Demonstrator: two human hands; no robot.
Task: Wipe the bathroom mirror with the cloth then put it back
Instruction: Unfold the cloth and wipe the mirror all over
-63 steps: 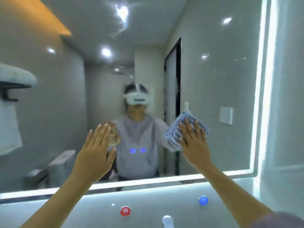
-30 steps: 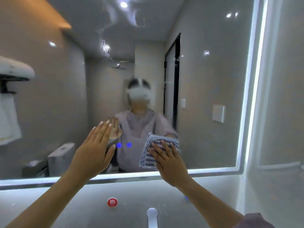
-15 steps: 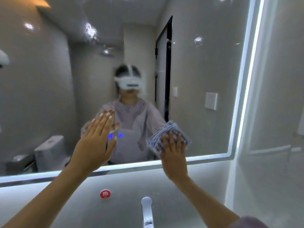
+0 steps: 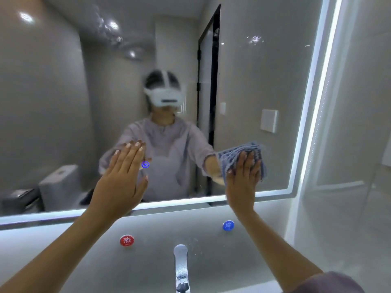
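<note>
A large bathroom mirror (image 4: 264, 77) with a lit white border fills the wall ahead. My right hand (image 4: 242, 178) presses a blue-and-white patterned cloth (image 4: 234, 154) flat against the glass near the mirror's lower right corner. My left hand (image 4: 120, 180) rests flat on the lower middle of the glass, fingers straight and together, holding nothing. The mirror reflects a person in a grey top wearing a white headset, with both arms stretched out.
Below the mirror a chrome tap (image 4: 181, 265) sticks out from the grey wall, between a red hot-water button (image 4: 127, 240) and a blue cold-water button (image 4: 228, 226). A tiled side wall (image 4: 349, 144) closes in on the right.
My right hand slid the cloth down and left across the glass, then back right toward the lower right corner. My left hand stayed flat on the mirror.
</note>
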